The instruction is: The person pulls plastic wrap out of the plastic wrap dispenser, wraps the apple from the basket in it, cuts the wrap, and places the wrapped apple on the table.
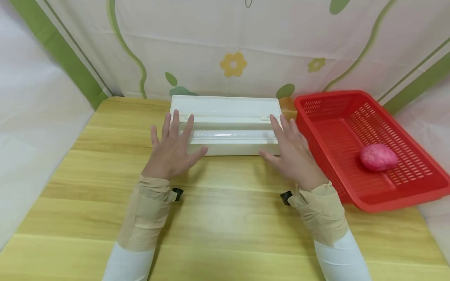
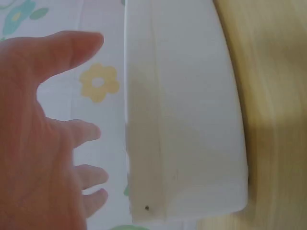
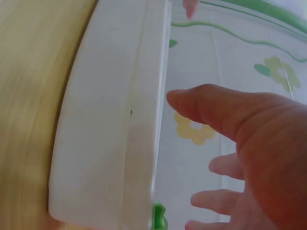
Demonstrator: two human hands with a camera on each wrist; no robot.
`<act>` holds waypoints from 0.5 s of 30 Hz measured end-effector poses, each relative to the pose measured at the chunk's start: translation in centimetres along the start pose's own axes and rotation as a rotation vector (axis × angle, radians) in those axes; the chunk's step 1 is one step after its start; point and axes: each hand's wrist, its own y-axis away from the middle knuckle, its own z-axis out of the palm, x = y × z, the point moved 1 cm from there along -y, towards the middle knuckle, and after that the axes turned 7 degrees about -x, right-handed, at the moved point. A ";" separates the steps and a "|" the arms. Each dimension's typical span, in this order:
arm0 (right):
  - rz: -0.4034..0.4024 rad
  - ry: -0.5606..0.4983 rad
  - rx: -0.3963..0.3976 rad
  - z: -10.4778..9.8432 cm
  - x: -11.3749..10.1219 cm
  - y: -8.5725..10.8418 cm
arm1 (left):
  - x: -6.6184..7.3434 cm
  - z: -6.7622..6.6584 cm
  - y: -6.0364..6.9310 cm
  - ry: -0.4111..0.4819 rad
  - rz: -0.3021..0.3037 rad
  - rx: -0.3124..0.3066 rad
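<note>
A long white plastic wrap dispenser stands on the table before me, with a shiny, clear film along its top. Over its left end my left hand is spread, fingers straight and palm down. My right hand is held the same way over the right end. Both wrist views show each hand apart from the dispenser, with nothing held. At one edge of the dispenser in the right wrist view is a small green piece.
A red plastic basket stands to the right, close to my right hand, with a pink, potato-like lump inside. Behind the wooden table hangs a flower-patterned cloth. A white sheet lines the left side.
</note>
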 end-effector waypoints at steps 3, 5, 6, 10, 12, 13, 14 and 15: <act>-0.015 -0.028 0.026 -0.4 0.3 -0.1 | -0.8 -0.4 -0.1 0.028 0.006 0.030; -0.030 -0.044 0.056 -0.7 0.6 -0.2 | -1.4 -0.8 -0.2 0.053 0.008 0.085; -0.043 -0.049 0.073 -0.8 0.7 -0.3 | -1.8 -0.9 -0.3 0.075 0.009 0.124; -0.104 -0.054 0.135 -1.1 1.3 -0.6 | -3.1 -1.3 -0.4 0.180 0.009 0.283; -0.120 -0.053 0.156 -1.3 1.7 -0.8 | -3.6 -1.3 -0.6 0.236 0.024 0.311; -0.120 -0.054 0.163 -1.4 1.9 -0.8 | -3.8 -1.2 -0.8 0.261 0.034 0.307; -0.112 -0.060 0.162 -1.5 2.1 -0.9 | -3.9 -1.2 -0.9 0.283 0.043 0.297; -0.100 -0.071 0.157 -1.5 2.3 -0.9 | -4.0 -1.1 -1.1 0.300 0.051 0.284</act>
